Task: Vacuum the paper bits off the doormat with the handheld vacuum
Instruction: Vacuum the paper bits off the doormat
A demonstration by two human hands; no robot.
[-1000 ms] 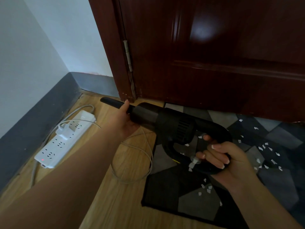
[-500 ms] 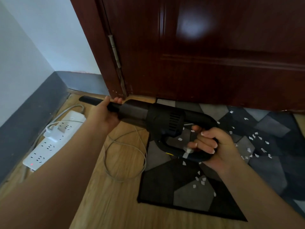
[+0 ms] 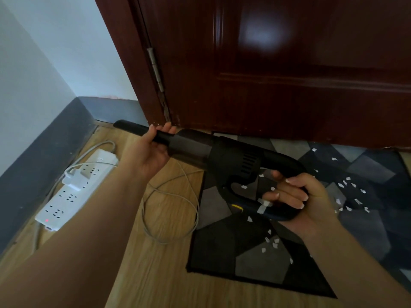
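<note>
Head view, operator A: The handheld vacuum (image 3: 231, 161) was held level above the floor, across the left edge of the doormat (image 3: 255, 263). The right hand (image 3: 298, 201) had its fingers curled round the loop handle; the left hand (image 3: 149, 152) was wrapped round the narrow nozzle (image 3: 133, 128).

Operator B: Handling properties?

A: Judged rigid plastic, moderately heavy at the motor housing; the loop handle was the correct hold. The nozzle tip pointed left, away from the doormat.

B: Location of the debris?

A: The paper bits (image 3: 351, 185) lay scattered on the doormat, below and right of the right hand; judged very light and easily blown about.
</note>
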